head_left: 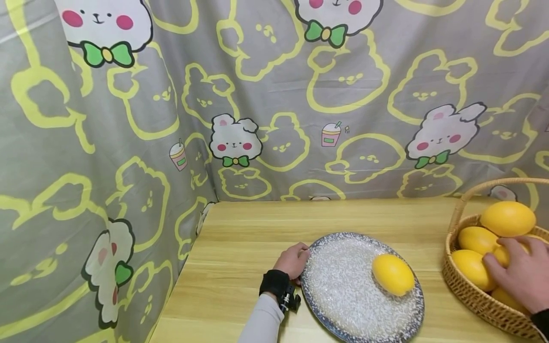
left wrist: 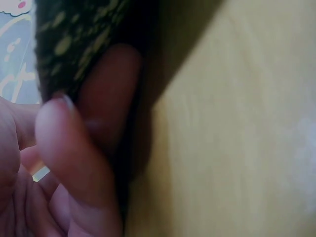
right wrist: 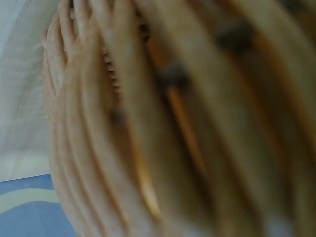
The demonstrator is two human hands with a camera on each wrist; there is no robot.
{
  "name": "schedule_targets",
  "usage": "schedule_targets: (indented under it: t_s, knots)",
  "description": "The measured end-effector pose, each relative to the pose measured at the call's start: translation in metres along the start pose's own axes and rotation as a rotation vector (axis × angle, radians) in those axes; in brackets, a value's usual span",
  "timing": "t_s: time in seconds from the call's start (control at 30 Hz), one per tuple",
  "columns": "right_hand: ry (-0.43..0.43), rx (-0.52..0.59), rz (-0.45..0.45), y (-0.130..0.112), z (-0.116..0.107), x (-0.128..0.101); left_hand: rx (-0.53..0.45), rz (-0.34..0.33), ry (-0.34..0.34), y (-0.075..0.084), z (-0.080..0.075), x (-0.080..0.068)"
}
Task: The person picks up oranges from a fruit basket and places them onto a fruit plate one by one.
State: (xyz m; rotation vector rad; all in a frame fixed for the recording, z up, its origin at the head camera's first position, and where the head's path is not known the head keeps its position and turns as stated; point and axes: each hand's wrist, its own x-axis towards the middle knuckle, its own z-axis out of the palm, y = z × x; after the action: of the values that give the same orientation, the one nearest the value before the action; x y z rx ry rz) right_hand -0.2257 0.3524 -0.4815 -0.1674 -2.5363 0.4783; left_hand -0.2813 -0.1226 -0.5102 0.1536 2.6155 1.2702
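Note:
A round speckled grey-white plate (head_left: 343, 286) with a dark blue rim lies on the wooden table. My left hand (head_left: 293, 261) grips its left edge; close up in the left wrist view, the fingers (left wrist: 74, 148) pinch the dark speckled rim. One lemon (head_left: 393, 275) rests on the plate's right side. At the right stands a wicker basket (head_left: 476, 305) holding several lemons (head_left: 508, 218). Inside it, my right hand (head_left: 523, 274) has thumb and bent fingers around a lemon (head_left: 502, 256), mostly covered by the hand. The right wrist view shows only the basket's weave (right wrist: 148, 123), not the hand.
A tall arched handle (head_left: 461, 205) rises over the basket. Behind and to the left of the table (head_left: 231, 267) hangs a grey curtain (head_left: 274, 95) with yellow outlines and rabbit faces.

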Motion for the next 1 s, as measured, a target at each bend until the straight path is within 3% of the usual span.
schedule_targets:
  t_s: [0.53, 1.0]
  knots:
    - [-0.048, 0.133, 0.132, 0.013, 0.005, 0.000, -0.015, -0.010, -0.017, 0.011, -0.001, 0.000]
    - [-0.034, 0.110, 0.077, 0.018, 0.017, 0.005, -0.020, -0.029, 0.018, 0.002, 0.000, 0.000]
